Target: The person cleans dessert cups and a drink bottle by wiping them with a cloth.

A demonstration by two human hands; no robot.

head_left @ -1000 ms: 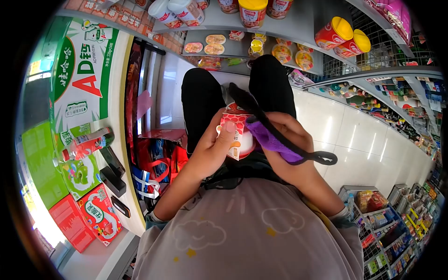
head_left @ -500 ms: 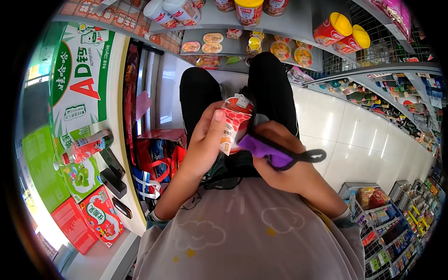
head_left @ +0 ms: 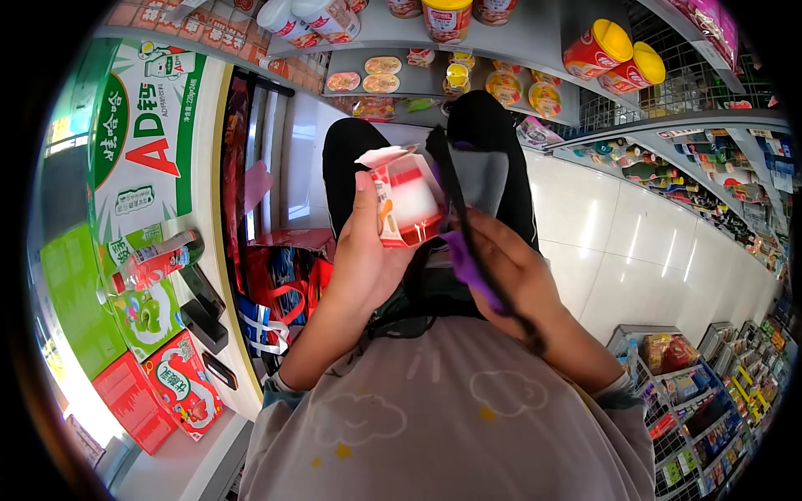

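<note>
My left hand (head_left: 368, 255) is closed around a small red-and-white carton (head_left: 386, 200), thumb along its near side. A side of the carton facing me shows a white item with a red band (head_left: 413, 199) inside, and a flap stands up at the top. My right hand (head_left: 514, 263) grips a purple cloth with black edging (head_left: 464, 260) just right of the carton. The cloth's black edge stands up between the two hands, blurred by motion. Whether the cloth touches the carton I cannot tell. Both hands are above my lap, between my knees.
On the left counter (head_left: 219, 167) lie a red-labelled bottle (head_left: 159, 260), a dark box (head_left: 203, 326) and a phone-like black object (head_left: 219, 371), beside drink cartons (head_left: 184, 386). Shelves with tubs (head_left: 447, 21) stand ahead. Stocked racks (head_left: 681, 401) are on the right.
My left hand has turned the carton, so the white item inside now shows. The cloth in my right hand has swung from lying sideways to standing upright, and that hand has shifted slightly right.
</note>
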